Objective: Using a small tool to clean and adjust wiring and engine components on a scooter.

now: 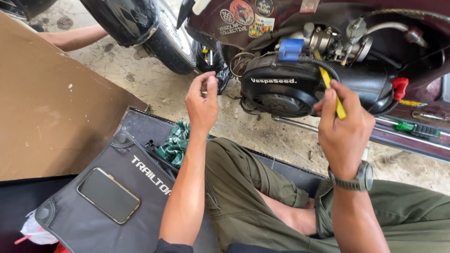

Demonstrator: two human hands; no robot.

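My right hand [344, 124] grips a yellow-handled screwdriver [331, 89] whose shaft points up toward the carburettor [335, 42] and a blue part [290, 49] on a scooter engine. The black round fan cover [281, 91] sits just left of that hand. My left hand [202, 103] is raised in front of the engine with thumb and fingers pinched on something small that I cannot make out. I sit cross-legged in olive trousers, a watch on my right wrist.
A phone [108, 195] lies on a dark bag [89, 211] at my left, with a green cloth [176, 143] beside it. A brown board [51, 107] leans at left. A green-handled screwdriver [415, 128] rests on the scooter's footboard. A tyre [168, 42] and another person's arm [75, 36] are at top left.
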